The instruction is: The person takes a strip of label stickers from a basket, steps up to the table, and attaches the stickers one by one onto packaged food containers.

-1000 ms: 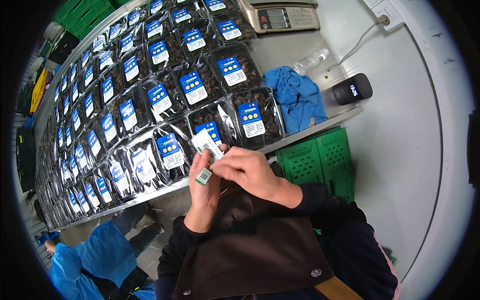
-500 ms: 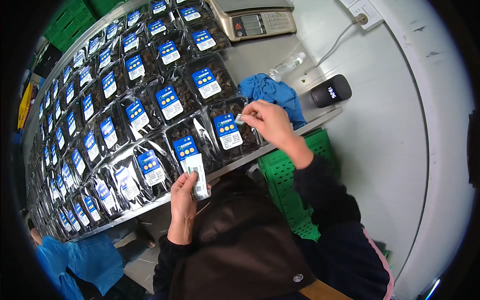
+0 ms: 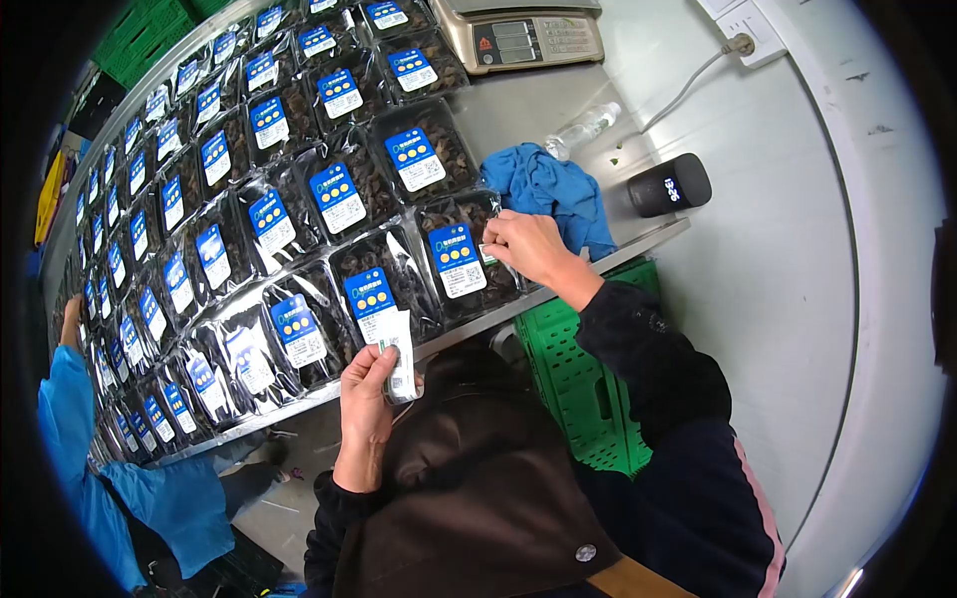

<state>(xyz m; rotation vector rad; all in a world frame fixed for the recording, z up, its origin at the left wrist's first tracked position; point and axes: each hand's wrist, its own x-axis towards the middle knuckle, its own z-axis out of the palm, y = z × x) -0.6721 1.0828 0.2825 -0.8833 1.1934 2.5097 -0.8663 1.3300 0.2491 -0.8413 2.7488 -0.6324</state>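
My left hand (image 3: 369,394) is closed on a strip of white labels (image 3: 402,364), which hangs by the table's front edge. Fingers pinched, my right hand (image 3: 530,245) has a small white-and-green label (image 3: 487,255) at their tips. That label is at the surface of the nearest right-hand film-wrapped tray (image 3: 478,214), beside its blue-and-white product label (image 3: 456,259). Dark brown dried pieces fill the tray. Whether the small label is stuck to the film is hard to see under the fingertips.
Several rows of similar trays (image 3: 416,149) cover the table. A blue cloth (image 3: 548,189), plastic bottle (image 3: 583,132), dark clock speaker (image 3: 670,186) and scale (image 3: 523,40) are at the right and back. Below is a green crate (image 3: 568,369). A co-worker's blue sleeve (image 3: 65,399) reaches in at left.
My right hand has brought the small label down onto the near tray, right of its product label. My left hand stays about the same. The co-worker's arm has reached up to the trays.
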